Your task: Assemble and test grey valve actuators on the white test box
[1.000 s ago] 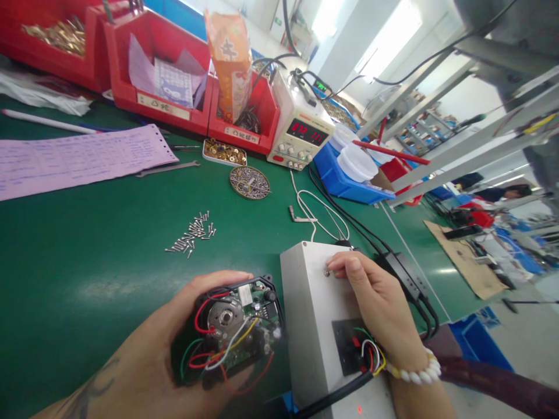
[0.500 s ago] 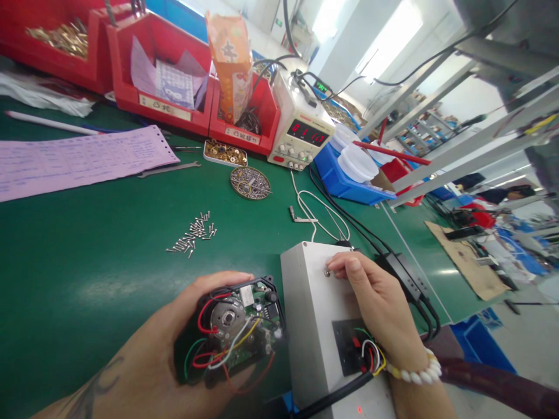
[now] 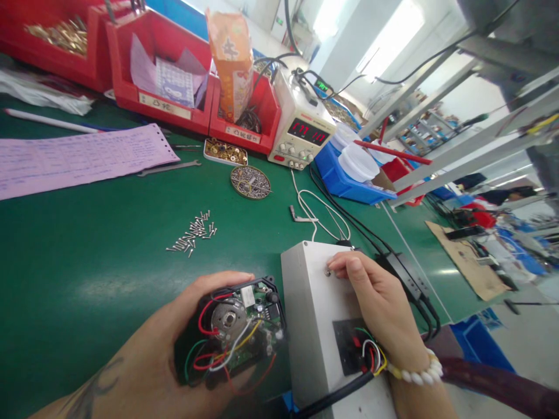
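My left hand point(image 3: 170, 337) is wrapped round a black housing point(image 3: 238, 331) that holds a round metal motor, a green circuit board and red, white, yellow and green wires. To its right stands a grey metal box point(image 3: 314, 291) with a black terminal panel point(image 3: 347, 343) where coloured wires from a black cable are attached. My right hand point(image 3: 375, 297) rests over the box top, its fingertips pinched at a small metal toggle switch point(image 3: 328, 272). Loose silver screws point(image 3: 194, 233) lie in a pile on the green table point(image 3: 109, 244).
Red bins point(image 3: 161, 70) line the back beside a power supply point(image 3: 301, 122) with a lit display. A screw tin point(image 3: 250, 183), a tray of brass parts point(image 3: 225, 152), a wrench point(image 3: 170, 168), a pink sheet point(image 3: 78, 160), white cable point(image 3: 314, 212) and black adapters point(image 3: 404, 276) lie around.
The power supply's red digits look different, and the small red light low on the grey box no longer shows. Both hands have stayed in nearly the same place.
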`<state>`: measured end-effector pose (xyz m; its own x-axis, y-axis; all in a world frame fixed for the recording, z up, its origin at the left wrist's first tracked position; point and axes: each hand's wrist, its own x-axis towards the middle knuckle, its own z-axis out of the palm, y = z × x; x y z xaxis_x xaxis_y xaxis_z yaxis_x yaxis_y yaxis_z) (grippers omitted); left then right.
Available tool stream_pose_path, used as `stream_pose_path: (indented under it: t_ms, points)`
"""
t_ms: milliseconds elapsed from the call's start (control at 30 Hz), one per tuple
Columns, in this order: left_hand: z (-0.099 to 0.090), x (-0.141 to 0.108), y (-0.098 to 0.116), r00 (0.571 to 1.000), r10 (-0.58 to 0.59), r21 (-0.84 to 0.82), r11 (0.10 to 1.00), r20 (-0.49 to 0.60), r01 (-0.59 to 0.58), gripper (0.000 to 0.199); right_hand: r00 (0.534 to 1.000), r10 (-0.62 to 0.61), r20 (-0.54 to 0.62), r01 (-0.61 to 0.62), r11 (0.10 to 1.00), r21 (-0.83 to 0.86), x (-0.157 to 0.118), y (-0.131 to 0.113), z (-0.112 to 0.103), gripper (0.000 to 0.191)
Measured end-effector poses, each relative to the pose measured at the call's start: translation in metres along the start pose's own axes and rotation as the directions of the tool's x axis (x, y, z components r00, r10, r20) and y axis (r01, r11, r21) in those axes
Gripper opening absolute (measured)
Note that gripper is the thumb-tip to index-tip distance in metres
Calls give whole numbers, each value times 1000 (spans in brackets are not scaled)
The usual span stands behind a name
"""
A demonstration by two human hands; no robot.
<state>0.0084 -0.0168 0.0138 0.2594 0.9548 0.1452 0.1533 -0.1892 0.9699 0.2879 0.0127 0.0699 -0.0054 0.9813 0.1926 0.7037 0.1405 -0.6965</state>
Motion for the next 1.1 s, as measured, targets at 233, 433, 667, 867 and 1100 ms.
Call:
stream_pose_path:
  t_ms: [233, 433, 667, 867, 1100]
  points:
    - [1, -1, -1, 1000, 4, -57, 998, 2, -4, 62, 1000, -2, 4, 2, 1000, -8, 0, 0, 0, 36]
    - [3, -1, -1, 998, -68, -27, 997, -15, 68, 63, 1000, 1, 0, -1, 1000, -12, 1, -1, 0, 37]
    - [7, 8, 4, 991, -127, -13, 992, -33, 127, 66, 1000, 9, 3, -9, 1000, -12, 1, -2, -1, 36]
    - [0, 0, 1, 998, -56, 46, 997, -27, 57, 65, 1000, 7, 3, -7, 1000, -18, 0, -1, -1, 36]
    - [1, 0, 2, 999, 37, 99, 994, 3, -38, 64, 1000, 5, 7, -4, 1000, -14, 0, -1, 0, 37]
